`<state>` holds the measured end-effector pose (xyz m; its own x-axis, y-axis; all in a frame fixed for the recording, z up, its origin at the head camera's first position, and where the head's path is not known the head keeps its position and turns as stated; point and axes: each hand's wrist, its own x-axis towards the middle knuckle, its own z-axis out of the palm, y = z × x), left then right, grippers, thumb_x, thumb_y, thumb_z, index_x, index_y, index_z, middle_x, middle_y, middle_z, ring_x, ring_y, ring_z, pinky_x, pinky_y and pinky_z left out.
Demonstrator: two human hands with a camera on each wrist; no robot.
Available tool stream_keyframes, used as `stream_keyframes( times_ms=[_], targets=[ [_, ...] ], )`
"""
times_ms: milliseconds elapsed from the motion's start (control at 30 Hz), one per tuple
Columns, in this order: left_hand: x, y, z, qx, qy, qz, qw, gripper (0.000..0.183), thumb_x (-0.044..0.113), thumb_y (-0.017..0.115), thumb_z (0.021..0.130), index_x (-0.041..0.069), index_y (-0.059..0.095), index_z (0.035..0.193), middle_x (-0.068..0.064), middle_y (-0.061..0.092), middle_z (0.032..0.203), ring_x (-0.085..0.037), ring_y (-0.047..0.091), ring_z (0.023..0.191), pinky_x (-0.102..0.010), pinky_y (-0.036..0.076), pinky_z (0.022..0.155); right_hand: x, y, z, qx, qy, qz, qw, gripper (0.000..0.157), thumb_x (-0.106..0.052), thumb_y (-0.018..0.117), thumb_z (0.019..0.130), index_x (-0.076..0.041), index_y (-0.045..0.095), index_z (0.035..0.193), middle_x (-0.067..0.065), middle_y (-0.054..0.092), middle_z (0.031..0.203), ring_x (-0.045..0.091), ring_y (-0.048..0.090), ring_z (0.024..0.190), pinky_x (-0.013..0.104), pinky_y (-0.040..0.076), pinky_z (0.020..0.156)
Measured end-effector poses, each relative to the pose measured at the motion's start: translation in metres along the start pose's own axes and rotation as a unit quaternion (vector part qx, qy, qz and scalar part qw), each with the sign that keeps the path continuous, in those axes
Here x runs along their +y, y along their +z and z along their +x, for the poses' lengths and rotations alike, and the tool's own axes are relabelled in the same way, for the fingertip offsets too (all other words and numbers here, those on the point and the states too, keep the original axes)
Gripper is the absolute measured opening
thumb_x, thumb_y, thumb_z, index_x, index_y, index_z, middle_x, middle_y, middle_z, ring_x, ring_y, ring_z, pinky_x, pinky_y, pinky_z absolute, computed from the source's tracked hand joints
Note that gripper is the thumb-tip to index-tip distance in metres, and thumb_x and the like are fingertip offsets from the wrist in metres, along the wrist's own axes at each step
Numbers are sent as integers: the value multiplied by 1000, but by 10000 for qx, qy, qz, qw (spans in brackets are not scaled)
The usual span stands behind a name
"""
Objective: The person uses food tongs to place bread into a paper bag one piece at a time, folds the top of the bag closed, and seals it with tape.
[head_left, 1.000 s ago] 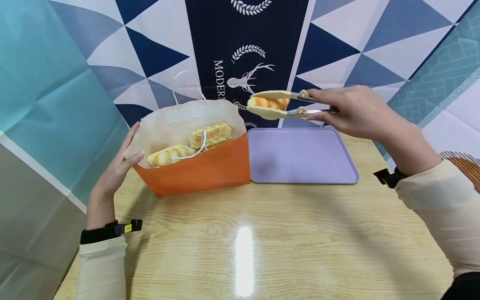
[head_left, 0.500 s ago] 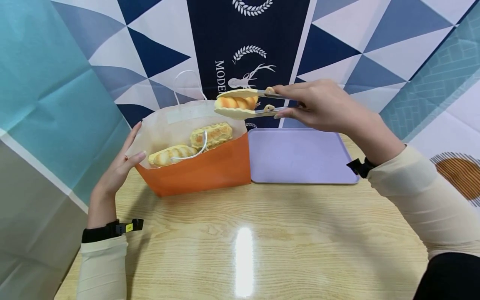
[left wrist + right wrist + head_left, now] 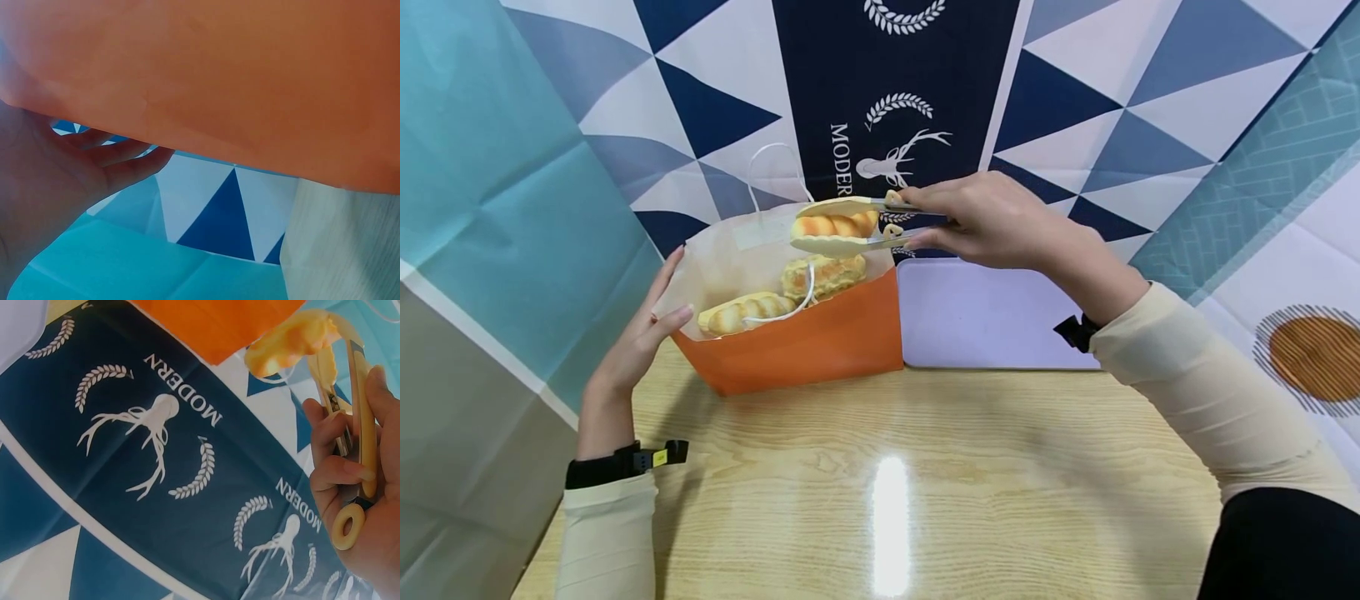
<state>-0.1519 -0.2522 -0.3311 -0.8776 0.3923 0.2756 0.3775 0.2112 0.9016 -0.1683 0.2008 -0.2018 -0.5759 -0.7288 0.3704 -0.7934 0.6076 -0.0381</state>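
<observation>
An orange paper bag (image 3: 808,346) stands on the table with its mouth wide apart. Inside it lie a ridged bread roll (image 3: 748,313) and a rough-surfaced bread (image 3: 823,277), partly crossed by a white handle. My left hand (image 3: 634,337) holds the bag's left rim, with the thumb over the front corner; in the left wrist view, the bag hides the thumb. My right hand (image 3: 992,218) grips a pair of tongs (image 3: 910,237). Between their cream scalloped tips, a golden twisted bread (image 3: 835,225) hangs above the bag's mouth.
Right of the bag, a purple tray (image 3: 985,317) lies on the wooden table (image 3: 865,467), partly covered by the right forearm. A patterned cloth backdrop (image 3: 887,50) rises behind. One white bag handle (image 3: 775,148) stands up at the back.
My right hand has moved left, from above the tray toward the bag, carrying the bread in the tongs and dipping slightly. My left hand has stayed at the bag's rim.
</observation>
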Motion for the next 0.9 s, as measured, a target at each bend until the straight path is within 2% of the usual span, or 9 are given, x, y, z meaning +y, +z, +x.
stream_keyframes(
  times_ms=[233,367,467,700,900],
  targets=[
    [3,0,1,-13,22,-118,9999,73,11,44,100,32,8,160,8,-5,165,-15,-3,146,-75,-8,107,-5,7,8,-85,-7,-7,10000,62,-46,66,91,-10,57,141,8,61,138,15,64,73,39,55,70],
    [2,0,0,-4,-11,-122,9999,73,11,44,100,30,7,160,8,-5,165,-16,-3,146,-75,-8,107,-7,8,10,-187,50,12,9998,71,-50,68,88,-10,52,145,8,59,139,12,57,63,33,52,65],
    [1,0,0,-17,-38,-127,9999,74,11,44,100,30,7,161,7,-4,165,-18,-1,146,-76,-7,107,-8,7,10,-240,105,22,9997,74,-50,67,88,-8,49,147,9,59,140,11,55,63,31,50,64],
    [1,0,0,-12,-31,-53,10000,73,12,44,100,31,8,160,8,-5,165,-17,-2,146,-76,-7,107,-7,2,7,-174,157,98,9997,74,-47,68,89,-6,48,147,11,61,136,12,51,58,28,43,59],
    [0,-1,-2,-4,-24,-26,10000,73,12,44,100,31,8,160,8,-5,165,-16,-3,146,-76,-9,106,-2,-2,0,-104,224,25,9997,72,-47,65,91,-11,45,149,9,62,133,13,47,57,29,40,59]
  ],
)
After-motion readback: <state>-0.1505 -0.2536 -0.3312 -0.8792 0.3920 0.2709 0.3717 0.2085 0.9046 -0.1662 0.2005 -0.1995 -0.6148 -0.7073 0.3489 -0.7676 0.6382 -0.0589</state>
